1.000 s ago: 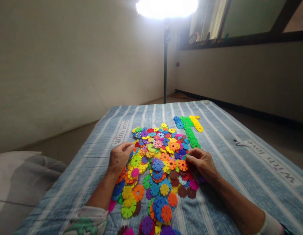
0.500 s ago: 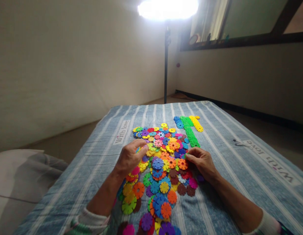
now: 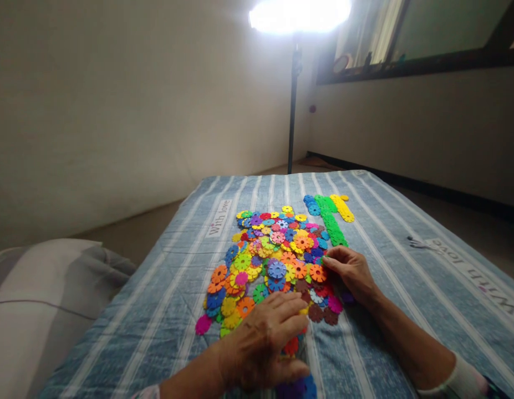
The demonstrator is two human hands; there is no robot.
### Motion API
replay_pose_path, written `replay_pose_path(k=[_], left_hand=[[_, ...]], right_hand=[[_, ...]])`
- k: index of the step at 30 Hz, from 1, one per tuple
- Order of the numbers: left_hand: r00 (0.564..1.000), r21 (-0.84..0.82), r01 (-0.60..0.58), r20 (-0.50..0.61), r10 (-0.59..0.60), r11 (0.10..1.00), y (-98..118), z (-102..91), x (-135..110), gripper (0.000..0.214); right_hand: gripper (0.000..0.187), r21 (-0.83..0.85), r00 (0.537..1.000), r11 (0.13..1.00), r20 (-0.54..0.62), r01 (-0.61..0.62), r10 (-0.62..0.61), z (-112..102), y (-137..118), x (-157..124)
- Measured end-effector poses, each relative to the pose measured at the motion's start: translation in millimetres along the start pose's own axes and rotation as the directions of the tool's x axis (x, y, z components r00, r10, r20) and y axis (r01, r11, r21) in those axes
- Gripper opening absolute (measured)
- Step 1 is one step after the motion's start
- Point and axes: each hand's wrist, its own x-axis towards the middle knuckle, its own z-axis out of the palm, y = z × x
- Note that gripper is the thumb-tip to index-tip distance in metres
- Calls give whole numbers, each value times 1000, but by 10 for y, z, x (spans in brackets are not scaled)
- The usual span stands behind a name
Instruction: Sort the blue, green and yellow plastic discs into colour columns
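Both touch the disc pile [image 3: 277, 249]: left hand [image 3: 260, 343] spread flat, right hand [image 3: 353, 271] fingers pressed together.

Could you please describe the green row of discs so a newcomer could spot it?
On the striped bedcover lies a heap of mixed-colour discs. At its far right edge, past the right hand, a green row runs away from the person: all one colour, longer than the yellow row beside it.

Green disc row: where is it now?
Head view, centre-right: the green disc row lies on the striped sheet at the right edge of the mixed pile, beside the yellow row, near end by the right hand.
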Motion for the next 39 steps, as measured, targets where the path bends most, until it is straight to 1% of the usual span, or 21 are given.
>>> replay_pose_path(k=[4, 7, 12, 16, 19, 23, 29, 35, 37, 39], left_hand=[[1000, 5, -5, 12, 5, 1000, 42, 19, -30, 50], [998, 9, -43, 35, 43, 999, 96, 41, -49, 54], [991, 50, -127, 43, 125, 991, 136, 188, -133, 61], [993, 153, -118, 43, 112, 981, 154, 302, -163, 55], [994, 221, -112, 17, 111, 969, 136, 317, -130, 45], [991, 295, -114, -32, 129, 949, 14, 274, -37, 35], [990, 371, -87, -71, 121, 924, -297, 205, 145, 30], [991, 440, 67, -134, -9, 895, -621, 52, 288, 24], [982, 456, 142, -179, -66, 878, -696, -10, 295, 25], [964, 447, 211, -244, -108, 870, -718, -56, 252, 27]], right_hand=[[33, -13, 1000, 1000, -9, 1, -1, -1, -11, -12], [34, -28, 1000, 1000, -13, 11, -11, -2, -18, -16], [34, -41, 1000, 999, -12, 14, -14, -9, -2, -26], [35, -38, 1000, 999, 7, 15, -15, -10, 8, -39], [36, -35, 1000, 999, 12, 17, -17, -5, 0, -46], [35, -34, 1000, 999, 6, 19, -19, -4, 10, -37], [33, -40, 999, 999, 7, 34, -34, -21, 26, -21], [34, -41, 999, 998, 16, 47, -47, -24, 1, -23], [34, -42, 999, 998, 22, 48, -47, -27, 3, -21], [34, -47, 999, 998, 23, 50, -49, -27, 0, -21]])
